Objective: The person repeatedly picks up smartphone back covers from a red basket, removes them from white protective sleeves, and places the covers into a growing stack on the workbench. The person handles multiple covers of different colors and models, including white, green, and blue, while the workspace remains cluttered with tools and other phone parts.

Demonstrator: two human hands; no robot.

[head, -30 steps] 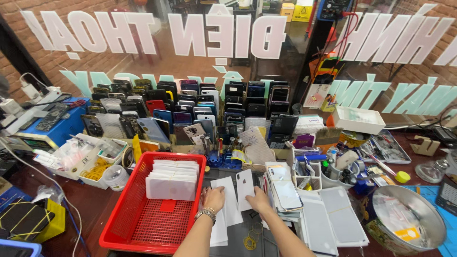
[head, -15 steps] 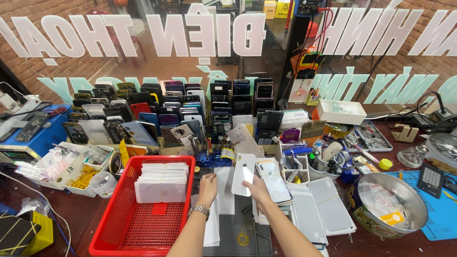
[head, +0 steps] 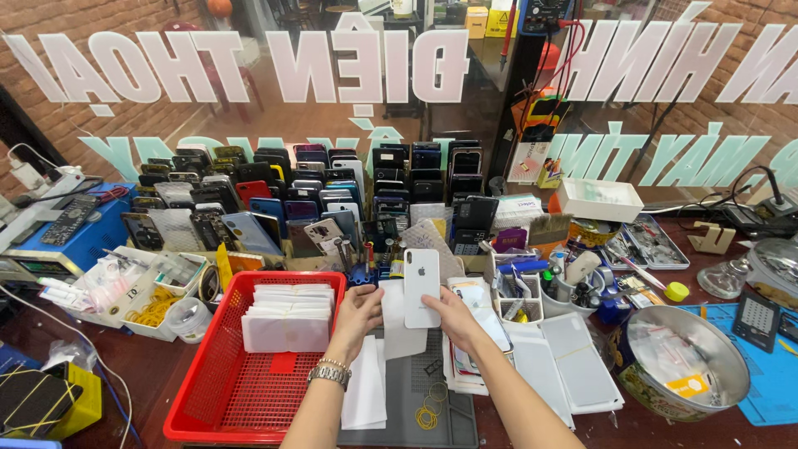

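My right hand (head: 453, 320) holds a white phone back cover (head: 421, 288) upright by its lower edge, above the grey work mat (head: 416, 391). My left hand (head: 356, 314), with a metal watch on the wrist, rests its fingers on a white sleeve (head: 397, 328) lying on the mat just left of the cover. Another white sleeve (head: 366, 391) lies nearer me, by my left forearm. A red basket (head: 218, 391) at my left holds a stack of white envelopes (head: 288, 318).
Rows of phone back covers (head: 316, 199) stand behind the mat before a lettered window. White panels (head: 561, 366) lie right of my arm, beside a metal bowl (head: 688, 366). Trays of small parts (head: 125, 287) and a blue box (head: 71, 237) sit left.
My right hand has lifted the white back cover from flat on the mat to upright. The left hand has moved up onto the white sleeve. The view has shifted slightly.
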